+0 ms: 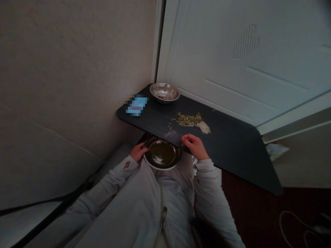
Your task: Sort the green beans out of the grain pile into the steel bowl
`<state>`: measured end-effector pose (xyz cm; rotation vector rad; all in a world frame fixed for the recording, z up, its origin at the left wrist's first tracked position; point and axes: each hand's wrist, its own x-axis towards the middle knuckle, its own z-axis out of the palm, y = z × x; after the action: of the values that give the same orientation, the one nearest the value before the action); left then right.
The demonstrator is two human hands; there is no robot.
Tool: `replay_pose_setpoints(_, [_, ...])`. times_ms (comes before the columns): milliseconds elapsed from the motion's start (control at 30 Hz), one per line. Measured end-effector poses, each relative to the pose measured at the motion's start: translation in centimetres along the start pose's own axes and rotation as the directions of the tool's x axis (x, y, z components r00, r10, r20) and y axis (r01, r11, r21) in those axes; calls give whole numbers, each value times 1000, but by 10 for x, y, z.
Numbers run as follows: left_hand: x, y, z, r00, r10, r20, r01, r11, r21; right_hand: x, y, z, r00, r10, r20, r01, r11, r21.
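Note:
A shiny metal bowl (162, 156) rests on my lap, just under the table's near edge, with small green beans inside. My left hand (138, 151) grips its left rim, thumb over the edge. My right hand (193, 145) is at the table edge, up and right of the bowl, with its fingers curled together; whether anything tiny is in them cannot be made out. Beyond it on the table lies a heap of green beans mixed with pale grains (187, 120). A patch of white grains like rice (204, 127) adjoins the heap on the right.
A second metal bowl (164, 92) stands at the back left corner of the dark folding table (232, 148). Left of it lies a phone with a blurred blue screen (137, 106). A wall is close on the left, a white door (219, 51) behind. A cable (281, 220) trails at lower right.

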<state>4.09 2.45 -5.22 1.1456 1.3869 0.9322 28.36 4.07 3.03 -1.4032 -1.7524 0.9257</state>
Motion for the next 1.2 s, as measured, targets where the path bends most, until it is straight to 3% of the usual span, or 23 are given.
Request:
replay_pose_setpoints(233, [0, 1, 1, 1000, -18, -7, 17, 999, -34, 0, -1, -1, 978, 54, -201, -36, 995, 91])
replay_pose_setpoints(600, [-2, 5, 3, 999, -41, 3, 42, 998, -54, -1, 1, 1, 1000, -12, -20, 11, 1000, -10])
replay_pose_setpoints(767, [0, 1, 1, 1000, -17, 1, 17, 1000, -25, -2, -1, 0, 1000, -22, -7, 22, 996, -83])
replay_pose_setpoints(1200, [1, -3, 0, 1000, -6, -3, 6, 1000, 0, -2, -4, 0, 1000, -14, -17, 13, 1000, -20])
